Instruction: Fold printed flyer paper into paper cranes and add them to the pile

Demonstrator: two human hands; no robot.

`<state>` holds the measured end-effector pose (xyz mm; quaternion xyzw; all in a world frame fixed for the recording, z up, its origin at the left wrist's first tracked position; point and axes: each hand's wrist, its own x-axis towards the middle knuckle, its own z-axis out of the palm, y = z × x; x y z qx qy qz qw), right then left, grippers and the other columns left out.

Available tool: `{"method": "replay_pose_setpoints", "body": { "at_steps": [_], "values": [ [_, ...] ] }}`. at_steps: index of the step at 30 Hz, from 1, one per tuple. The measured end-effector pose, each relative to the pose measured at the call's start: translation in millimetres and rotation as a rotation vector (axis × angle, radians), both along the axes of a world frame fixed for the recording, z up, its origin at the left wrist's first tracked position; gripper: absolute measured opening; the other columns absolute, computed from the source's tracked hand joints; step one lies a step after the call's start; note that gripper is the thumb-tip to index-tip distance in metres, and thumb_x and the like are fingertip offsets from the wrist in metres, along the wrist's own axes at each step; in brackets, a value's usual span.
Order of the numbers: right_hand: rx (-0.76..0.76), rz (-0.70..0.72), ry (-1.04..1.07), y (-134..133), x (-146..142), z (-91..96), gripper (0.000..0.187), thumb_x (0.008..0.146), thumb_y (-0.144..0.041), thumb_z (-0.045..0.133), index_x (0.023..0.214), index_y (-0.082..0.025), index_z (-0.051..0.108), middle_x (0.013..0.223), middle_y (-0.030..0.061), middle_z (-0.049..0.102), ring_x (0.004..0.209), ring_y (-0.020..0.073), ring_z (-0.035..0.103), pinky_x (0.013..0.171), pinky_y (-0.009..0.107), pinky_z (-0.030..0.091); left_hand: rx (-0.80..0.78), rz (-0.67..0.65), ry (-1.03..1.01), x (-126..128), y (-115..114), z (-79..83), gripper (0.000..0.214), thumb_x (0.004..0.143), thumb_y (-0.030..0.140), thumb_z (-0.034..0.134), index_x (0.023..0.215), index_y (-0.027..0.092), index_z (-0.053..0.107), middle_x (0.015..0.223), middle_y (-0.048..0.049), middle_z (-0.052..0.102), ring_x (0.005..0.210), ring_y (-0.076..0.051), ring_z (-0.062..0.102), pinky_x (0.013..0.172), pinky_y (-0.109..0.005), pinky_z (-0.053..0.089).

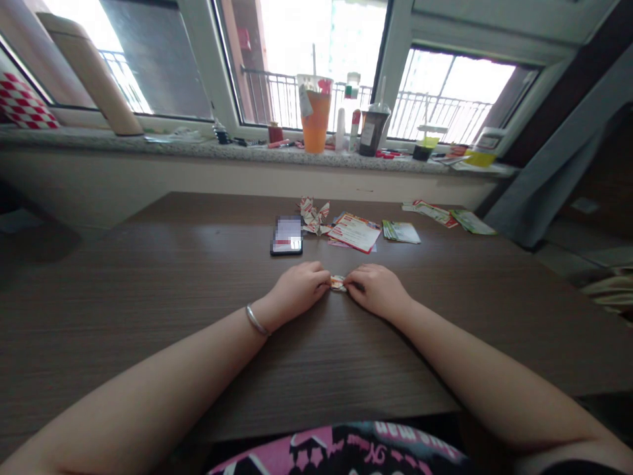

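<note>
Between my hands, low over the brown table or on it, is a small folded piece of printed paper (338,284), white with orange and dark print. My left hand (302,286), with a silver bangle at the wrist, pinches its left end. The fingers of my right hand (376,289) are closed on the right end. Much of the paper is hidden by my fingertips. Just beyond lie a phone (287,235) with a lit screen, several folded paper shapes (313,214) with red stripes, and a stack of printed sheets (355,231).
Farther right on the table (148,284) are a green and white card stack (401,232) and more printed papers (435,213). Behind, the stone windowsill (198,146) carries an orange drink cup (315,119), a dark drink cup (372,130), bottles and a tall tan cylinder (91,72).
</note>
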<state>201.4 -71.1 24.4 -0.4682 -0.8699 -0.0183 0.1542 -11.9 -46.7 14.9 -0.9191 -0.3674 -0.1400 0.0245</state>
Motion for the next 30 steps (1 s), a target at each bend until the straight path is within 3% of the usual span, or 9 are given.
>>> {"method": "replay_pose_setpoints", "body": {
  "at_steps": [8, 12, 20, 25, 30],
  "values": [
    [-0.075, 0.029, 0.033, 3, 4, -0.7, 0.016, 0.082, -0.032, 0.065, 0.094, -0.022, 0.070, 0.091, 0.0048, 0.070, 0.087, 0.0200, 0.063, 0.076, 0.029, 0.043, -0.005, 0.027, 0.013, 3, -1, -0.9, 0.013, 0.091, 0.024, 0.049, 0.087, 0.019, 0.060, 0.090, -0.0056, 0.059, 0.082, -0.019, 0.058, 0.070, -0.028, 0.045],
    [-0.045, 0.046, 0.030, 5, 5, -4.3, 0.015, 0.084, -0.031, 0.062, 0.094, -0.022, 0.070, 0.090, 0.0048, 0.070, 0.086, 0.0197, 0.063, 0.076, 0.029, 0.042, 0.012, 0.028, 0.005, 2, -3, -0.7, 0.014, 0.091, 0.026, 0.049, 0.095, 0.019, 0.061, 0.091, -0.0058, 0.060, 0.083, -0.019, 0.058, 0.071, -0.029, 0.045],
    [0.015, 0.041, 0.019, 4, 2, -3.6, 0.016, 0.087, -0.028, 0.057, 0.087, -0.021, 0.071, 0.085, 0.0043, 0.070, 0.084, 0.0196, 0.063, 0.077, 0.030, 0.042, 0.023, -0.015, 0.004, 0, -4, 2.9, 0.015, 0.089, 0.031, 0.055, 0.089, 0.017, 0.062, 0.092, -0.0066, 0.060, 0.086, -0.020, 0.058, 0.074, -0.030, 0.046],
    [-0.002, -0.002, 0.127, 7, 1, -7.4, 0.013, 0.085, -0.025, 0.057, 0.082, -0.021, 0.069, 0.086, 0.0037, 0.069, 0.083, 0.0183, 0.062, 0.076, 0.029, 0.044, 0.039, -0.040, -0.003, 1, -4, 5.4, 0.017, 0.091, 0.029, 0.055, 0.088, 0.017, 0.065, 0.090, -0.0068, 0.062, 0.086, -0.020, 0.057, 0.076, -0.031, 0.045],
    [-0.067, 0.070, 0.253, 13, 3, -12.1, 0.012, 0.085, -0.020, 0.057, 0.076, -0.019, 0.065, 0.089, 0.0047, 0.067, 0.086, 0.0168, 0.061, 0.080, 0.028, 0.045, 0.029, -0.043, 0.000, 2, -4, 6.9, 0.017, 0.091, 0.025, 0.053, 0.085, 0.016, 0.066, 0.085, -0.0062, 0.063, 0.083, -0.020, 0.058, 0.075, -0.031, 0.045]
  ]
}}
